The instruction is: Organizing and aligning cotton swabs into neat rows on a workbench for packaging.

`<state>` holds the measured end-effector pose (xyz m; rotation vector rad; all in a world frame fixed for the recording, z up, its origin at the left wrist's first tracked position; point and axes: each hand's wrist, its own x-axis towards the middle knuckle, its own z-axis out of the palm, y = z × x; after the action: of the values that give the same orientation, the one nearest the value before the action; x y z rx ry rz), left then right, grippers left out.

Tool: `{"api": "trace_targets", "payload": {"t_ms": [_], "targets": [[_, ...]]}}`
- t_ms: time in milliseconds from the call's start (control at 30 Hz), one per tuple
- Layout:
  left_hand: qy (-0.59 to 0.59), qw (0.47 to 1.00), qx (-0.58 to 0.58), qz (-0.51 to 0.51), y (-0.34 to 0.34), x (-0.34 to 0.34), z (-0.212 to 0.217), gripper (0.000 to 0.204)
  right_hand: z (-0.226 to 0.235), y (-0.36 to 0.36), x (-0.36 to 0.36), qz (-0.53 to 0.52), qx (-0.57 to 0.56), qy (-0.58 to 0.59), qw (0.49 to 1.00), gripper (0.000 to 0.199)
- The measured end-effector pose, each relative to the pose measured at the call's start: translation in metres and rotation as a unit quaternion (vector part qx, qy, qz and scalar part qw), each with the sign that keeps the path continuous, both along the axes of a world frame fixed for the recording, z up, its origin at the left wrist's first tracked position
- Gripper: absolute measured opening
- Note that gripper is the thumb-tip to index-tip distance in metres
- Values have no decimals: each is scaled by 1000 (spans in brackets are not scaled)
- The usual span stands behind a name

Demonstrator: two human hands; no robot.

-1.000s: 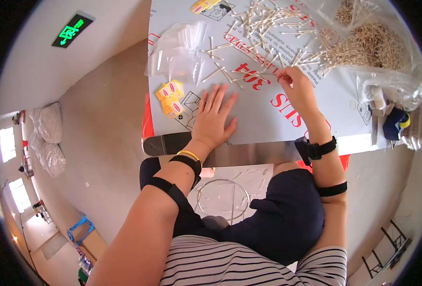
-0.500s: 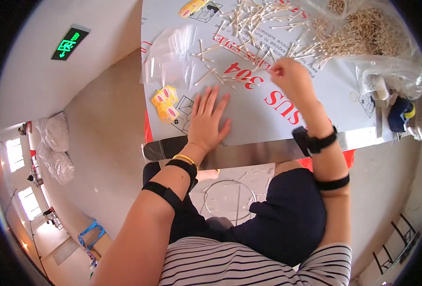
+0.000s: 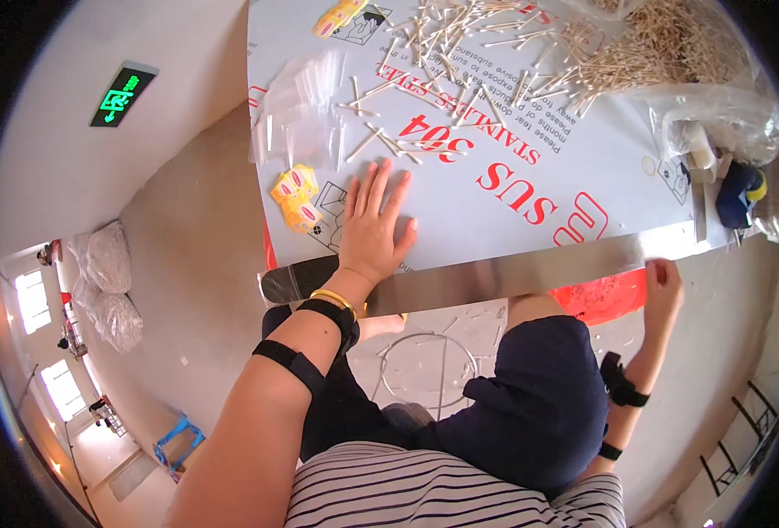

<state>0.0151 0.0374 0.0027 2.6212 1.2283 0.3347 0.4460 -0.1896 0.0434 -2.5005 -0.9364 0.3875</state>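
Observation:
My left hand (image 3: pixel 374 224) lies flat on the sheet-covered table (image 3: pixel 486 220), fingers stretched and holding nothing. Just beyond its fingertips are a few loose cotton swabs (image 3: pixel 396 145). To its left sit several yellow printed cards (image 3: pixel 298 199), with a stack of clear plastic bags (image 3: pixel 301 119) behind them. My right hand (image 3: pixel 663 297) is at the table's front right edge, beside a red plastic bag (image 3: pixel 605 297). Its fingers are curled together, and whatever they may hold is hidden. Many swabs (image 3: pixel 447 35) are scattered at the back middle.
A large clear bag (image 3: pixel 724 119) with a dense heap of swabs (image 3: pixel 671 53) fills the back right. A dark blue tape dispenser (image 3: pixel 739 195) stands at the right edge. More yellow cards (image 3: pixel 340 16) lie at the far left. Below the table is a round metal frame (image 3: pixel 429 370).
My right hand has moved from the scattered swabs back toward me and right, to the table's front edge. My left hand stays flat in place. The view has shifted slightly.

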Motion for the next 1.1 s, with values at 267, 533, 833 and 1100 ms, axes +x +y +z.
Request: {"api": "trace_targets", "payload": {"t_ms": [267, 533, 833, 1100], "targets": [[14, 1000, 3, 4, 1, -6, 0, 72, 15, 206, -109, 309, 191, 94, 927, 13], [18, 1000, 0, 0, -1, -3, 2, 73, -15, 305, -112, 563, 138, -123, 806, 49], [18, 1000, -8, 2, 1, -4, 6, 74, -7, 316, -109, 559, 107, -114, 814, 27], [-9, 1000, -20, -2, 4, -9, 6, 64, -20, 297, -133, 479, 163, -49, 861, 10]]}}
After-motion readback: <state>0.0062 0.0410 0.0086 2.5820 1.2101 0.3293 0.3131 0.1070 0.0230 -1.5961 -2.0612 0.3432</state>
